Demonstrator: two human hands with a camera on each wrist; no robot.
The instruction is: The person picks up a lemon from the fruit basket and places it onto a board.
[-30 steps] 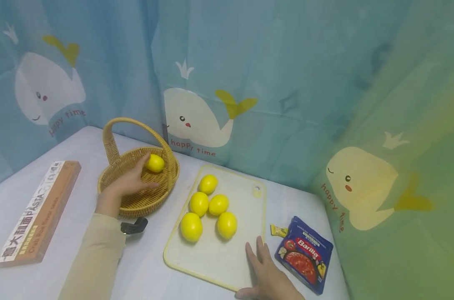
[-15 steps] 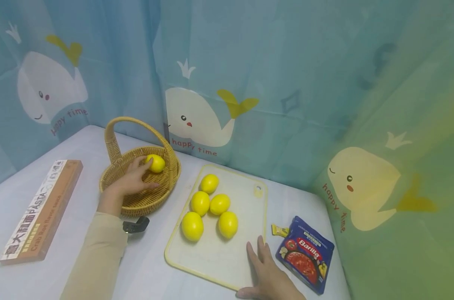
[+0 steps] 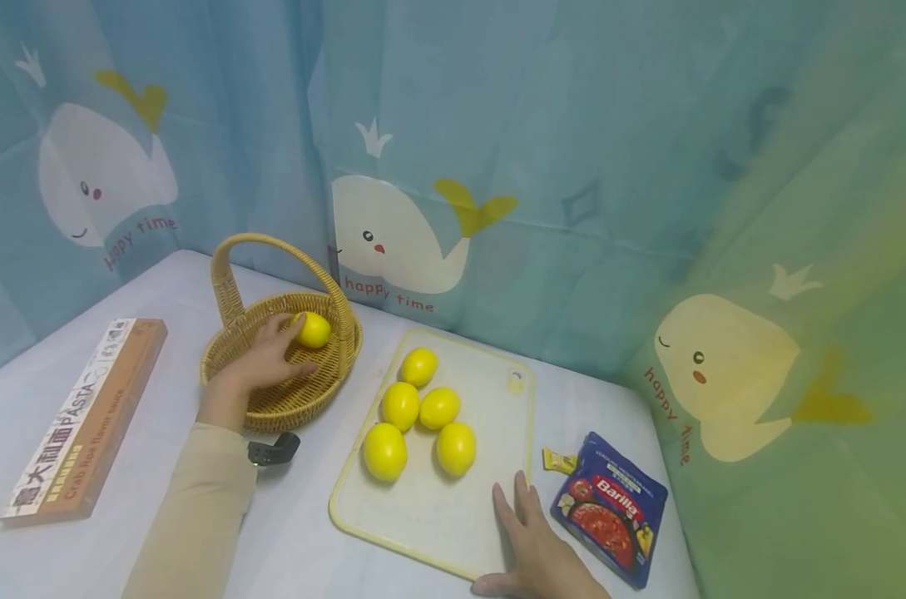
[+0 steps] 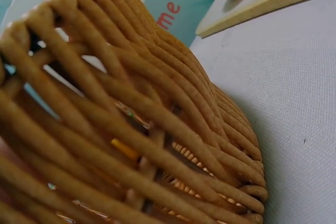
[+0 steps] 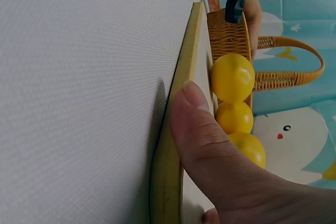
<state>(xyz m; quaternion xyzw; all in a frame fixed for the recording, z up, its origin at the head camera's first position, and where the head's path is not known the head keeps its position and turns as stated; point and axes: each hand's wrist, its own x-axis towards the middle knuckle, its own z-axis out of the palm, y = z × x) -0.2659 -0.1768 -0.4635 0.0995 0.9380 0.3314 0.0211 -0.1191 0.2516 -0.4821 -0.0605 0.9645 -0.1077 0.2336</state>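
My left hand [image 3: 268, 359] reaches into a wicker basket [image 3: 295, 416], fingertips at the left side of a lemon [image 3: 314, 330] lying inside. Its thumb points away from the fruit. In the left wrist view the basket's woven wall [image 4: 152, 114] hides this hand. My right hand [image 3: 538, 549] rests with fingers spread at the front right edge of a pale cutting board [image 3: 490, 449] with a yellow rim. The thumb [image 5: 202, 135] touches that rim in the right wrist view. Several lemons [image 3: 401, 406] lie grouped on the board.
A long pasta box [image 3: 86, 424] lies left of the basket. Right of the board are a blue sauce pouch [image 3: 610, 507] and a small yellow packet [image 3: 558, 460]. A whale-print curtain [image 3: 572, 150] stands behind the white table [image 3: 295, 532].
The lemon in the basket has shifted slightly, and the left fingertips now overlap its left side. The right hand stays at the board's edge. The whole view has drifted a little.
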